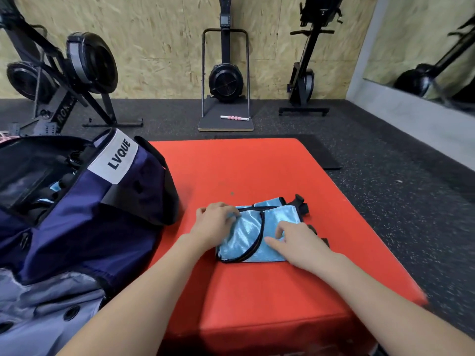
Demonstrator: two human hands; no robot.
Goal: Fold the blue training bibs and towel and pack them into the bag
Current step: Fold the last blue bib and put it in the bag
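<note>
Folding is nearly done: the blue bib (257, 235) lies compact on the red bench (257, 170), left hand (216, 222) pinching its edge, right hand (298, 240) pressing flat-fingered. Next, probably lifting it into the open bag (84, 201) just left.

A shiny light-blue bib (253, 236) with black trim lies on a red-orange pad (257, 291); at left, a navy-and-grey bag (84, 227) bears a white label.
</note>
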